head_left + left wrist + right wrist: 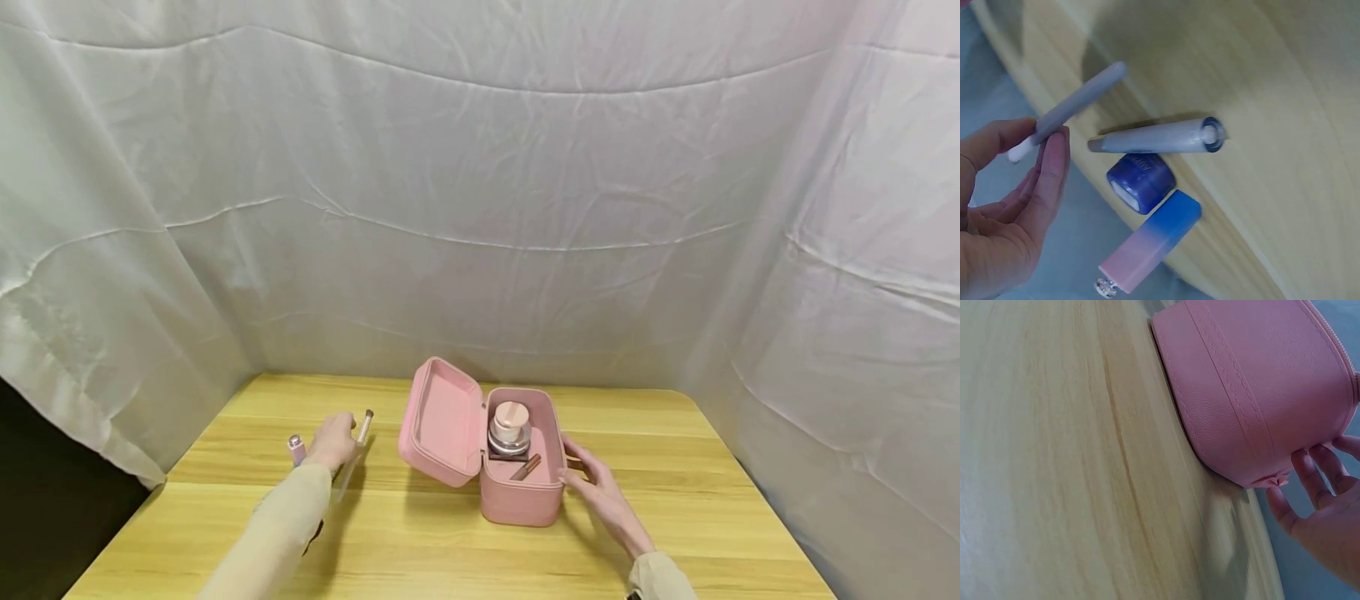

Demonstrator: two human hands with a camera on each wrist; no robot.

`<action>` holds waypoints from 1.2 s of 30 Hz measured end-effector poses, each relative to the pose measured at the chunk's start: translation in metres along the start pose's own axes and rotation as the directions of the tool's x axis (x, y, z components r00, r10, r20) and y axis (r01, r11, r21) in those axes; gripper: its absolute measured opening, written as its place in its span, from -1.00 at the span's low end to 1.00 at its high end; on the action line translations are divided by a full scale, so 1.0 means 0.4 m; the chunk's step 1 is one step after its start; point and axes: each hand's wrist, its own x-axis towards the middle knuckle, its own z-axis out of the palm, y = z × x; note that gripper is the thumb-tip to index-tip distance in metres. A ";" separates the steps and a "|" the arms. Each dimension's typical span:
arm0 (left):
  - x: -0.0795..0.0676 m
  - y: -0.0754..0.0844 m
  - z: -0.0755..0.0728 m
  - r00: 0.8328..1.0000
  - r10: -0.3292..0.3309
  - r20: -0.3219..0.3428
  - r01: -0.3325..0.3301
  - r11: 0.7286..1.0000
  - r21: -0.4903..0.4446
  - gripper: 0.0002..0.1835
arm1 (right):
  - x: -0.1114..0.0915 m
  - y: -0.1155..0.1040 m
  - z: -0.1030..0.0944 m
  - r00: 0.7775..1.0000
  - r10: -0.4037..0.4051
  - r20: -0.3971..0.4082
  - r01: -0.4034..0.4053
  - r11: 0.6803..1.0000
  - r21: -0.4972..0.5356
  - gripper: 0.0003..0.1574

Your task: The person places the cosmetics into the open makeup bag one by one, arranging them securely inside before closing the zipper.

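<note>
My left hand (335,442) pinches a slim makeup brush (364,427) between thumb and fingertips, raised above the table. In the left wrist view, the brush's pale handle (1079,103) slants up to the right. Below it lie a silvery-lilac tube (1154,137), a small blue jar (1141,182) and a pink-to-blue lipstick (1150,240) with a jewelled end. My right hand (596,492) touches the right side of an open pink cosmetic case (521,504); its fingertips rest on the outer wall (1229,387).
Inside the case are a pale round jar (512,415), a silvery round container (519,442), a dark flat item (504,456) and a brown tube (527,467). Its lid (450,421) is folded open leftward. Grey-white curtains (480,300) surround the wooden table (427,550).
</note>
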 end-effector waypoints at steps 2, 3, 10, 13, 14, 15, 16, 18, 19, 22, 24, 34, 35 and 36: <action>0.005 0.003 -0.009 1.000 0.004 -0.009 -0.004 0.999 -0.042 -0.56 | 0.000 -0.002 0.000 1.000 0.005 -0.002 -0.005 1.000 0.000 -0.20; 0.007 0.005 -0.013 1.000 0.005 -0.010 -0.006 0.997 -0.072 -0.57 | 0.000 -0.003 0.000 1.000 0.007 -0.005 -0.007 1.000 0.003 -0.19; 0.021 0.018 -0.042 0.998 0.030 -0.052 -0.042 0.968 -0.246 -0.59 | -0.001 -0.004 -0.001 1.000 0.008 -0.003 -0.008 1.000 0.004 -0.20; 0.021 0.028 -0.056 0.996 0.061 -0.063 -0.078 0.951 -0.300 -0.55 | -0.002 -0.003 -0.002 1.000 0.005 0.005 -0.005 1.000 -0.004 -0.20; 0.022 0.029 -0.061 0.996 0.070 -0.061 -0.086 0.942 -0.326 -0.55 | -0.002 -0.002 -0.002 1.000 0.006 0.006 -0.006 1.000 -0.004 -0.20; 0.022 0.032 -0.065 0.995 0.074 -0.059 -0.090 0.931 -0.353 -0.55 | -0.002 -0.002 -0.002 1.000 0.006 0.005 -0.006 1.000 -0.004 -0.20; 0.022 0.035 -0.070 0.995 0.080 -0.055 -0.095 0.919 -0.382 -0.55 | -0.003 -0.002 -0.002 1.000 0.006 0.006 -0.006 1.000 -0.004 -0.20; 0.023 0.040 -0.078 0.996 0.074 -0.052 -0.090 0.894 -0.439 -0.55 | -0.003 -0.002 -0.003 1.000 0.006 0.005 -0.006 1.000 -0.004 -0.20; 0.025 0.043 -0.082 0.996 0.069 -0.055 -0.087 0.880 -0.467 -0.55 | -0.002 -0.002 -0.003 1.000 0.006 0.004 -0.006 1.000 -0.006 -0.20; 0.028 0.055 -0.096 0.996 0.056 -0.073 -0.087 0.841 -0.534 -0.54 | -0.002 -0.003 -0.003 1.000 0.002 0.002 -0.002 1.000 -0.015 -0.20; 0.029 0.066 -0.107 0.994 0.050 -0.097 -0.096 0.826 -0.555 -0.53 | -0.001 -0.003 -0.002 1.000 0.003 0.001 -0.002 1.000 -0.017 -0.20; 0.011 0.136 -0.192 0.962 0.103 -0.253 -0.211 0.869 -0.447 -0.51 | 0.000 -0.004 0.000 1.000 -0.003 0.000 0.003 1.000 -0.016 -0.20; 0.009 0.145 -0.199 0.957 0.114 -0.267 -0.223 0.876 -0.427 -0.52 | -0.001 -0.003 0.000 1.000 -0.004 -0.003 0.004 1.000 -0.015 -0.20; 0.007 0.154 -0.206 0.953 0.124 -0.278 -0.234 0.882 -0.408 -0.52 | -0.001 -0.003 -0.001 1.000 -0.008 -0.004 0.008 1.000 -0.016 -0.21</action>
